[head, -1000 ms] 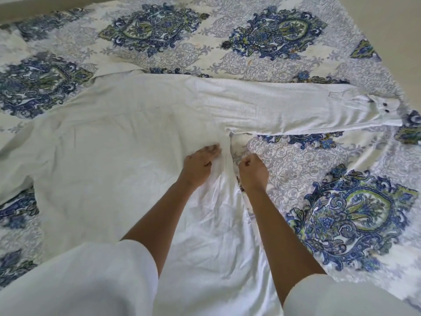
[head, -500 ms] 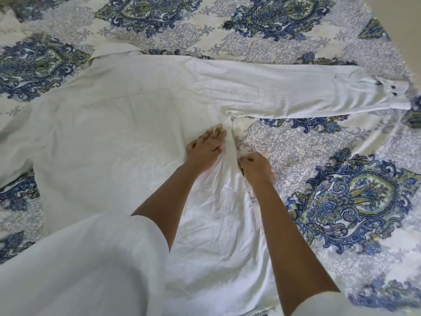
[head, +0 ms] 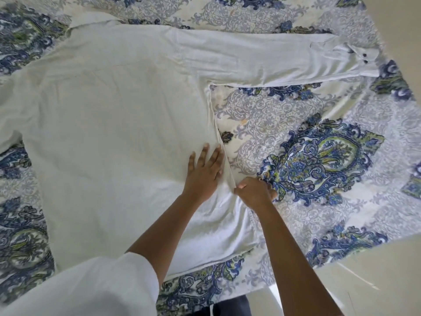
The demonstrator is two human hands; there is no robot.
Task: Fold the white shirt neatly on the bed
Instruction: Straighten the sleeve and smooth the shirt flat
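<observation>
White shirt (head: 109, 124) lies spread flat on the bed (head: 284, 106), its collar (head: 91, 21) on the far side from me and its hem (head: 205, 261) on the near side. I place everything else against the shirt.

At the shirt's left edge, one sleeve (head: 9, 124) runs out of view. Below the hem on the left, the person's own white sleeve (head: 91, 286) covers the corner of my view.

On the shirt's body, close to its right side seam (head: 222, 156), the left hand (head: 204, 172) rests palm down. Its grip is wide, with the fingers straight and pressed flat on the cloth.

Just to the right, at the seam itself, sits the right hand (head: 254, 192). Its grip is narrow, with the fingers curled and the thumb pinching the shirt's side edge, and the cloth rises in a thin ridge from that pinch. The two hands are nearly touching.

From the shirt's right shoulder, the other sleeve (head: 262, 60) stretches straight out across the patterned bedspread. It ends in a cuff (head: 360, 60) with two dark buttons (head: 365, 55).

Beyond the bed's near right corner, past the shirt, I see pale floor (head: 376, 270).
</observation>
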